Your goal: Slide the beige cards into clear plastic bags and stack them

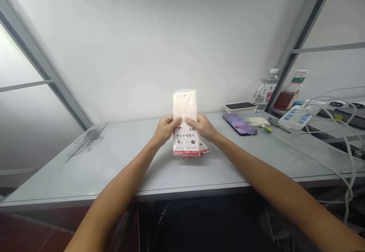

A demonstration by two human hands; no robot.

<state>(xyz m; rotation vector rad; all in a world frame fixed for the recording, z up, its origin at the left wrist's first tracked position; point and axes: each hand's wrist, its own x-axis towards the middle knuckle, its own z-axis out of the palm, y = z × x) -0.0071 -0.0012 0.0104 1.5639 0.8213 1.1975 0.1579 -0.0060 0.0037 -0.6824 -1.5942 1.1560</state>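
Between my two hands, above the middle of the desk, is a small stack of ruler set packets [186,109] in clear glossy wrap. The front one stands nearly upright, pale at the top with printed text and a red strip along its bottom. At least one more packet [203,149] pokes out behind it at the lower right, turned at an angle. My left hand [167,129] grips the left edge, thumb across the front. On the right edge my right hand [203,125] does the same. The fingers behind the packets are hidden.
A lit phone [239,124] and another phone on a pale box [241,106] lie at the back right. Beyond stand a water bottle [265,92], a bottle of red-brown liquid [291,92] and a power strip [295,117] with white cables. Crumpled clear film [87,141] lies far left.
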